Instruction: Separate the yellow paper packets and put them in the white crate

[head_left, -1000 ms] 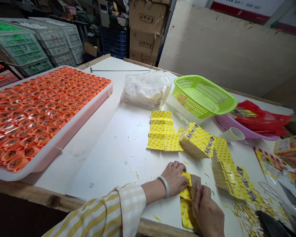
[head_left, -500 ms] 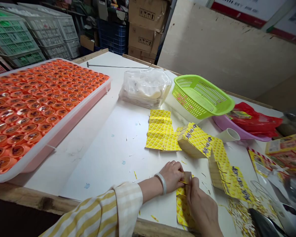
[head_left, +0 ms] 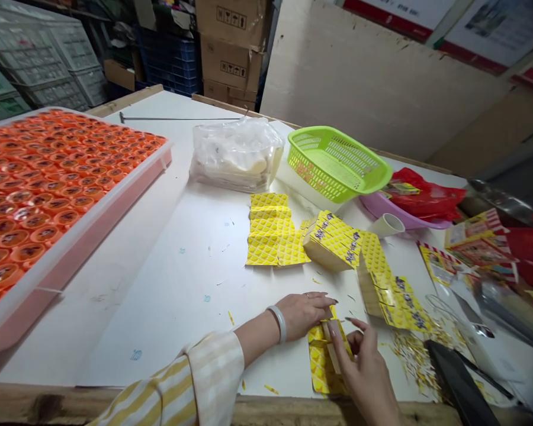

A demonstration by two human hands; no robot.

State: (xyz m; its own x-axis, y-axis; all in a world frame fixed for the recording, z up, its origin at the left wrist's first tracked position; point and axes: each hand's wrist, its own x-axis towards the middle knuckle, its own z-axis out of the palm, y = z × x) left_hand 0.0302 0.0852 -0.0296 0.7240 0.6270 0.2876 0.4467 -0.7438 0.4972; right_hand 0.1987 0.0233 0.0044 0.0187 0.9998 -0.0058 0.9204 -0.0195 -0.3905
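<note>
A flat yellow printed carton (head_left: 323, 362) lies on the white table (head_left: 182, 278) near its front edge. My left hand (head_left: 302, 313) rests on the carton's upper left part, fingers pressed down on it. My right hand (head_left: 363, 367) pinches a folded flap of the same carton between thumb and fingers. Just beyond lie a stack of flat yellow sheets (head_left: 272, 236) and a fanned row of folded yellow cartons (head_left: 364, 266).
A large pink tray (head_left: 84, 225) of orange lidded cups fills the left. A clear bag (head_left: 235, 154), a green basket (head_left: 337, 163), a purple dish (head_left: 400, 213) with a red bag (head_left: 426, 198) and a white cup (head_left: 388, 225) stand behind. Printed packets (head_left: 475, 242) and paper scraps (head_left: 415, 358) lie right.
The camera has swung right and down. My right hand has folded the brown flap down over the carton; my left hand has stayed pressing on it.
</note>
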